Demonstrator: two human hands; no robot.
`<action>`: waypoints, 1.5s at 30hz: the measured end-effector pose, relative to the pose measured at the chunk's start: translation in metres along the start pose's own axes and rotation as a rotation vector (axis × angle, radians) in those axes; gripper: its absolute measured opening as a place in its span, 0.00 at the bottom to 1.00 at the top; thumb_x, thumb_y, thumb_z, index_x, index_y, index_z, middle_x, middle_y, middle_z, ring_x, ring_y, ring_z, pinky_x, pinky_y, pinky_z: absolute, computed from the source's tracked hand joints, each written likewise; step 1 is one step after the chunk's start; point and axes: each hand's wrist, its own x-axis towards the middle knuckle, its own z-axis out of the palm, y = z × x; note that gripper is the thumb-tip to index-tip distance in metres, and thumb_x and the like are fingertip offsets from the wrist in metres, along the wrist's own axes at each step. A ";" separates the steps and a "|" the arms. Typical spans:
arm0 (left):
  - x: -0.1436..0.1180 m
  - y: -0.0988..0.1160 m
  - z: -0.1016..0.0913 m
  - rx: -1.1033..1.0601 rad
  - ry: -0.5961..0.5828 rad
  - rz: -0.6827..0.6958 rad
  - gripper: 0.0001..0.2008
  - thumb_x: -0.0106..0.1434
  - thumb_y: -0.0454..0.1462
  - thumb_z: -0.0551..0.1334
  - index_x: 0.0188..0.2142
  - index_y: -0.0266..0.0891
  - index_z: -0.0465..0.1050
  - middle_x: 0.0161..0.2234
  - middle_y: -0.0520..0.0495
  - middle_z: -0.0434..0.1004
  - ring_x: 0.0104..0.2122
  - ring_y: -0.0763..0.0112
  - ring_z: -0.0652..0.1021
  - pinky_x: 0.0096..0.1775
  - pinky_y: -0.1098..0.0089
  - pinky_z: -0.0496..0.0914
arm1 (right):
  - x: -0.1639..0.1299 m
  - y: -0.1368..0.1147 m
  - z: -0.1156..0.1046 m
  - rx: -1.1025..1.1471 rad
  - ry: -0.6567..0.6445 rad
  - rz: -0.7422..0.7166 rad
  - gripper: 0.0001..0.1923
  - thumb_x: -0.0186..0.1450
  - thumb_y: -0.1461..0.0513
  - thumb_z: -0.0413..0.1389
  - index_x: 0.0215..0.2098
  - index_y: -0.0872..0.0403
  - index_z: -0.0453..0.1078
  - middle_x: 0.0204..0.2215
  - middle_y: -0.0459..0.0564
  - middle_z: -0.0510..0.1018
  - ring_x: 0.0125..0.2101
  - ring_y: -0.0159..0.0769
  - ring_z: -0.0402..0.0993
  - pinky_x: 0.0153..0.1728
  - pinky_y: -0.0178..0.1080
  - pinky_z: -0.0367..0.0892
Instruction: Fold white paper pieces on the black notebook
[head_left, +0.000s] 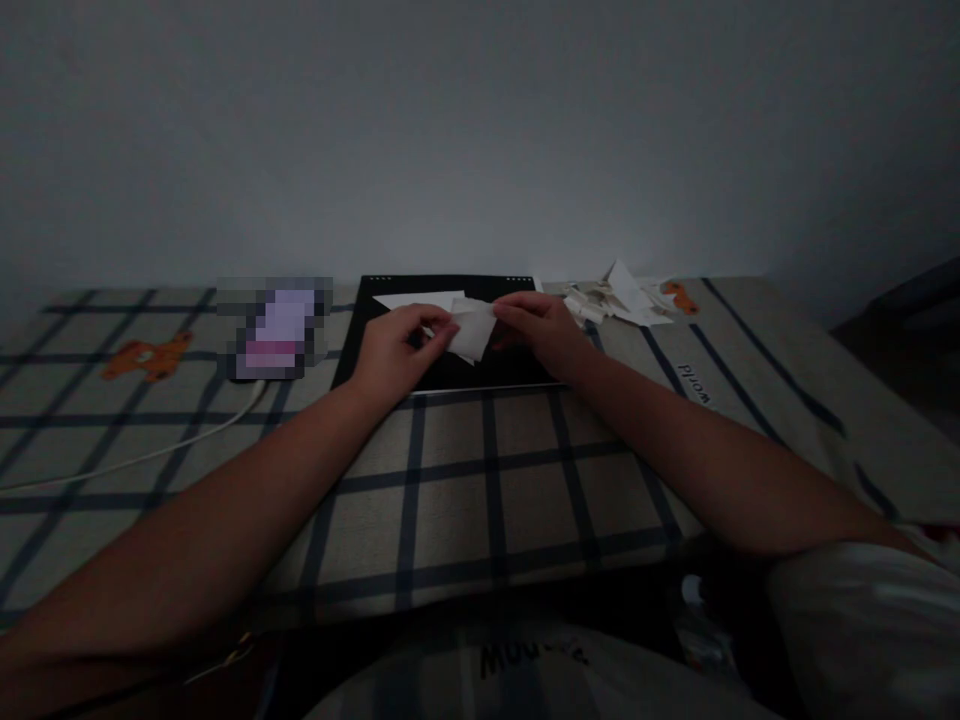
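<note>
In dim light, my left hand (397, 350) and right hand (536, 325) both pinch a small white paper piece (474, 330) above a black board (450, 375) on the checked bedsheet (465, 480); uneven pulling could tear it or skew the crease.

Dim light, detail is poor throughout. Pixelated block (274, 327) left of the black board (450, 372): content unreadable, can't tell what it is. White cable (150, 452) runs off the left edge; its near end disappears under that block. Paper piece (472, 330): edges partly covered by fingers of left hand (397, 350) and right hand (541, 330), fold shape unclear. Board's middle is hidden behind both hands. Scrap pile (619, 298) too small and dark to separate pieces. Print on the bed cover (694, 380) only partly legible. Both elbows cut off by the bottom corners.
</note>
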 end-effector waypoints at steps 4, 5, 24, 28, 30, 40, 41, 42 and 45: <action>-0.002 -0.004 0.003 -0.062 0.031 -0.020 0.14 0.71 0.46 0.72 0.52 0.43 0.82 0.39 0.51 0.86 0.32 0.71 0.79 0.37 0.70 0.76 | -0.001 0.000 -0.001 -0.032 -0.045 0.007 0.28 0.58 0.37 0.75 0.37 0.49 0.82 0.32 0.46 0.85 0.34 0.37 0.83 0.36 0.41 0.83; -0.002 -0.004 0.004 -0.082 0.034 -0.019 0.15 0.71 0.45 0.72 0.53 0.43 0.81 0.39 0.51 0.85 0.31 0.72 0.79 0.36 0.70 0.76 | -0.001 0.001 -0.001 -0.048 -0.054 0.001 0.28 0.58 0.36 0.75 0.38 0.49 0.82 0.31 0.46 0.85 0.33 0.37 0.82 0.36 0.41 0.83; -0.004 -0.002 0.005 -0.202 0.017 -0.044 0.17 0.68 0.44 0.73 0.55 0.45 0.79 0.35 0.54 0.82 0.27 0.73 0.77 0.33 0.71 0.73 | -0.001 0.001 -0.002 -0.268 -0.027 -0.076 0.24 0.62 0.39 0.74 0.36 0.49 0.83 0.29 0.47 0.86 0.29 0.38 0.81 0.36 0.43 0.80; -0.003 -0.001 0.004 -0.207 0.005 -0.043 0.18 0.68 0.43 0.73 0.55 0.45 0.79 0.34 0.54 0.82 0.28 0.73 0.78 0.33 0.70 0.73 | -0.001 0.000 -0.003 -0.287 -0.023 -0.070 0.23 0.64 0.40 0.73 0.37 0.49 0.83 0.29 0.47 0.86 0.29 0.38 0.81 0.35 0.43 0.80; -0.003 -0.001 0.005 -0.210 0.005 -0.036 0.18 0.68 0.44 0.73 0.56 0.45 0.79 0.34 0.53 0.82 0.28 0.73 0.78 0.33 0.70 0.74 | -0.001 0.000 -0.003 -0.294 -0.023 -0.072 0.23 0.65 0.40 0.72 0.37 0.49 0.84 0.28 0.46 0.85 0.29 0.37 0.81 0.36 0.43 0.80; -0.003 -0.003 0.005 -0.211 -0.030 -0.037 0.19 0.68 0.42 0.73 0.57 0.45 0.79 0.35 0.53 0.82 0.28 0.73 0.78 0.33 0.71 0.73 | -0.001 -0.002 -0.004 -0.336 -0.019 -0.073 0.20 0.68 0.42 0.71 0.36 0.49 0.84 0.28 0.46 0.85 0.30 0.38 0.80 0.36 0.42 0.78; -0.003 -0.003 0.005 -0.211 -0.033 -0.036 0.19 0.68 0.42 0.73 0.58 0.45 0.79 0.35 0.53 0.82 0.28 0.73 0.78 0.33 0.71 0.73 | -0.001 -0.002 -0.004 -0.340 -0.015 -0.078 0.19 0.69 0.43 0.70 0.36 0.49 0.84 0.28 0.46 0.85 0.30 0.38 0.81 0.36 0.42 0.78; -0.003 -0.003 0.005 -0.212 -0.035 -0.034 0.19 0.69 0.42 0.73 0.58 0.45 0.79 0.35 0.53 0.82 0.28 0.73 0.78 0.33 0.71 0.74 | 0.000 -0.001 -0.004 -0.345 -0.011 -0.083 0.19 0.69 0.43 0.70 0.37 0.49 0.84 0.28 0.46 0.85 0.31 0.38 0.81 0.36 0.42 0.77; -0.003 -0.004 0.006 -0.223 -0.041 -0.025 0.19 0.69 0.42 0.73 0.58 0.45 0.79 0.35 0.53 0.82 0.28 0.73 0.79 0.33 0.70 0.74 | 0.000 0.001 -0.005 -0.349 -0.004 -0.092 0.17 0.71 0.45 0.69 0.38 0.50 0.85 0.29 0.46 0.85 0.31 0.37 0.80 0.36 0.41 0.75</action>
